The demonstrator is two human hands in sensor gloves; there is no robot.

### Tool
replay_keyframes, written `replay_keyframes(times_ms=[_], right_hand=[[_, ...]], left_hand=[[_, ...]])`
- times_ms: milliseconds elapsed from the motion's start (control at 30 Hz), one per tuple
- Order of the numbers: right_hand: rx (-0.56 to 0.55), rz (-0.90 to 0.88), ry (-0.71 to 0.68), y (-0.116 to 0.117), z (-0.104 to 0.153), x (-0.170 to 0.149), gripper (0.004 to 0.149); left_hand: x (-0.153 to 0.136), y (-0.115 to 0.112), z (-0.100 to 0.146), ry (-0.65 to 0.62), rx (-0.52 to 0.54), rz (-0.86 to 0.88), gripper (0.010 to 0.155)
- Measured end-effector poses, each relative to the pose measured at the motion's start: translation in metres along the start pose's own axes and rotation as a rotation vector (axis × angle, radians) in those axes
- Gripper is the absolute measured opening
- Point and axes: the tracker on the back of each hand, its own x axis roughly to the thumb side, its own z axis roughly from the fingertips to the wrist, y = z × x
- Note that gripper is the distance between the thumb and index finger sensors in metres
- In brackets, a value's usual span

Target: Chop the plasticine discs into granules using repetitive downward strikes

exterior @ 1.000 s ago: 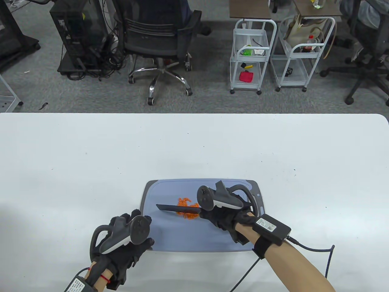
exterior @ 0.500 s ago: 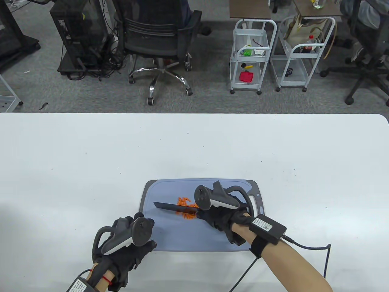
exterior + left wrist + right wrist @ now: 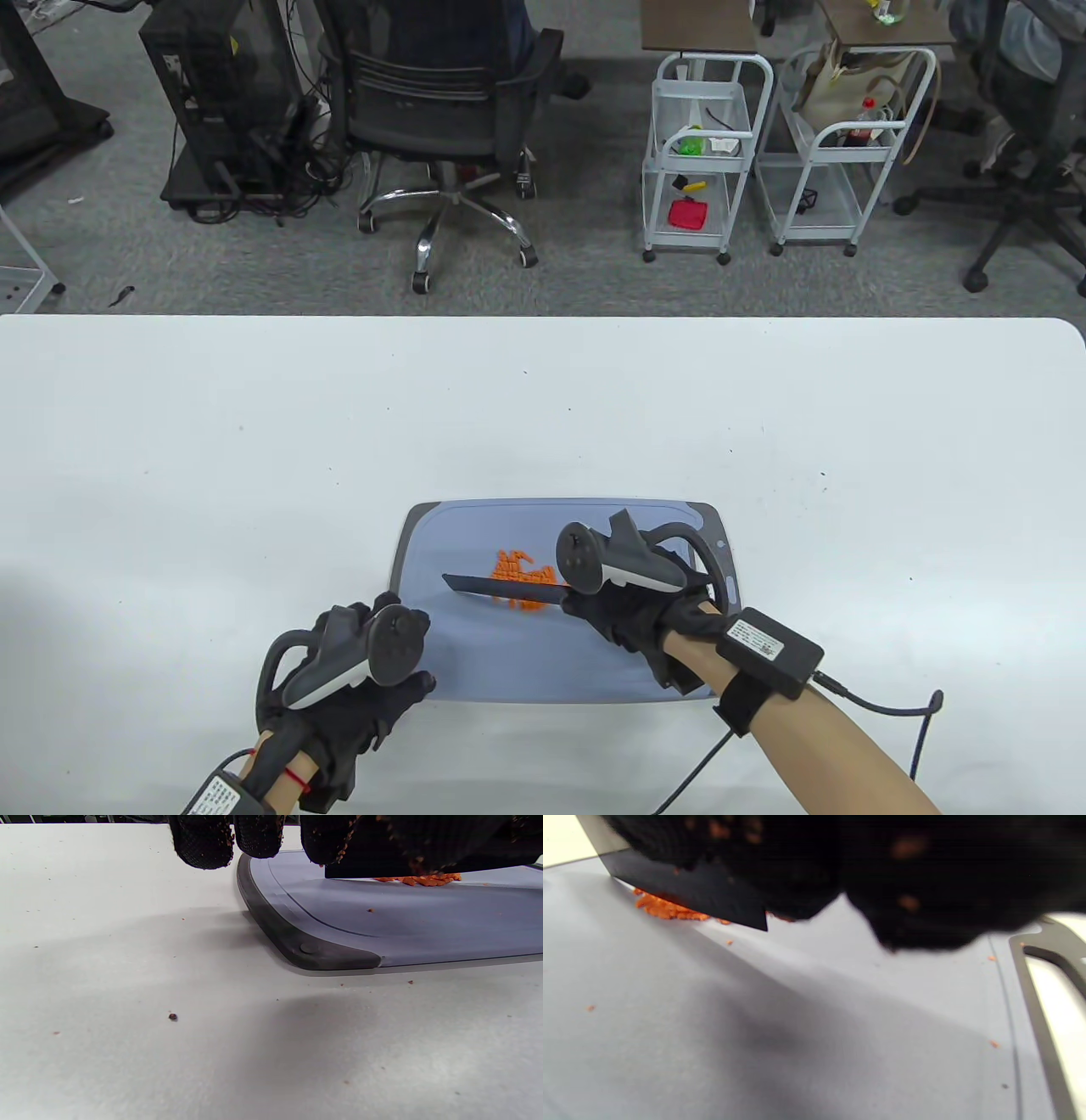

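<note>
A pile of orange plasticine granules [image 3: 519,579] lies mid-board on the blue-grey cutting board [image 3: 475,654]. My right hand [image 3: 624,615] grips the handle of a black knife [image 3: 496,586]; its blade points left across the pile. In the right wrist view the blade [image 3: 695,895] is over the granules [image 3: 666,910]. My left hand [image 3: 373,688] rests at the board's near-left corner, fingers touching its edge. In the left wrist view my fingertips [image 3: 203,844] hang above the board's corner [image 3: 314,950], with the granules [image 3: 420,880] behind.
The white table [image 3: 254,441] spreads around the board. Small orange crumbs dot the board [image 3: 589,1008] and table. My right wrist cable [image 3: 882,705] trails at the near right. An office chair [image 3: 450,110] and carts [image 3: 704,153] stand beyond the far edge.
The knife and my right hand shifted slightly left, then back right and a little toward me, over the pile. My left hand moved slightly right along the board's corner.
</note>
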Motion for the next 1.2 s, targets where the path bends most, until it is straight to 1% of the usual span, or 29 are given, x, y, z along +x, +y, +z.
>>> replay_keyframes(times_ms=[67, 100, 200, 333, 400, 433, 467, 533, 633, 667, 733, 767, 800, 833, 900, 967, 1033, 1100, 1200], right_hand=[[0.012, -0.018, -0.013, 0.005, -0.002, 0.001, 0.055], [-0.009, -0.028, -0.025, 0.01, -0.004, 0.001, 0.055], [-0.013, -0.086, -0.052, 0.017, -0.011, 0.003, 0.055], [-0.079, -0.099, -0.085, 0.016, -0.022, 0.025, 0.055], [-0.072, -0.126, -0.082, 0.017, -0.021, 0.023, 0.055], [-0.079, -0.108, -0.076, 0.016, -0.02, 0.025, 0.055], [-0.05, -0.062, -0.047, 0.013, -0.018, 0.023, 0.055], [0.038, -0.049, -0.015, 0.007, -0.013, 0.011, 0.055], [0.038, 0.036, 0.034, -0.006, 0.003, -0.001, 0.055], [0.043, 0.031, 0.043, -0.012, 0.009, -0.005, 0.055], [0.0, 0.034, 0.056, -0.018, 0.017, -0.01, 0.055], [-0.069, -0.039, 0.078, -0.023, 0.026, -0.02, 0.055], [-0.089, -0.087, 0.087, -0.023, 0.03, -0.024, 0.055], [-0.114, -0.17, 0.113, -0.022, 0.035, -0.031, 0.055], [-0.071, -0.259, 0.143, -0.016, 0.041, -0.04, 0.054], [-0.013, -0.31, 0.097, -0.001, 0.046, -0.043, 0.054], [0.002, -0.298, 0.084, 0.01, 0.045, -0.039, 0.054], [0.008, -0.248, 0.07, 0.018, 0.041, -0.034, 0.053], [-0.042, -0.217, 0.067, 0.02, 0.034, -0.033, 0.054]], left_hand=[[0.002, -0.002, -0.001, -0.003, -0.014, -0.002, 0.077], [0.003, -0.002, -0.002, -0.006, -0.023, -0.006, 0.077], [0.001, 0.0, -0.003, 0.002, -0.018, 0.01, 0.078], [-0.002, 0.001, -0.005, 0.01, -0.016, 0.02, 0.078], [-0.002, 0.0, -0.004, 0.013, -0.016, 0.016, 0.078], [-0.003, -0.001, -0.003, 0.015, -0.018, 0.013, 0.078], [-0.004, -0.001, -0.002, 0.015, -0.013, 0.011, 0.078], [-0.007, -0.002, -0.002, 0.016, -0.013, 0.023, 0.078], [-0.008, -0.001, -0.003, 0.017, -0.007, 0.028, 0.077], [-0.007, 0.0, -0.004, 0.016, -0.002, 0.025, 0.077], [-0.006, -0.001, -0.003, 0.006, -0.001, 0.018, 0.077], [-0.006, -0.001, -0.003, -0.001, 0.002, 0.018, 0.077], [-0.005, -0.001, -0.002, -0.005, 0.005, 0.017, 0.077], [-0.005, -0.001, -0.002, -0.004, 0.01, 0.017, 0.078], [-0.004, -0.001, -0.003, -0.001, 0.032, 0.018, 0.082], [-0.002, -0.002, -0.004, -0.006, 0.043, 0.02, 0.083], [0.0, -0.002, -0.004, -0.029, 0.076, 0.02, 0.082], [0.002, -0.002, -0.003, -0.039, 0.1, 0.024, 0.082], [0.004, -0.002, -0.003, -0.033, 0.097, 0.015, 0.081]])
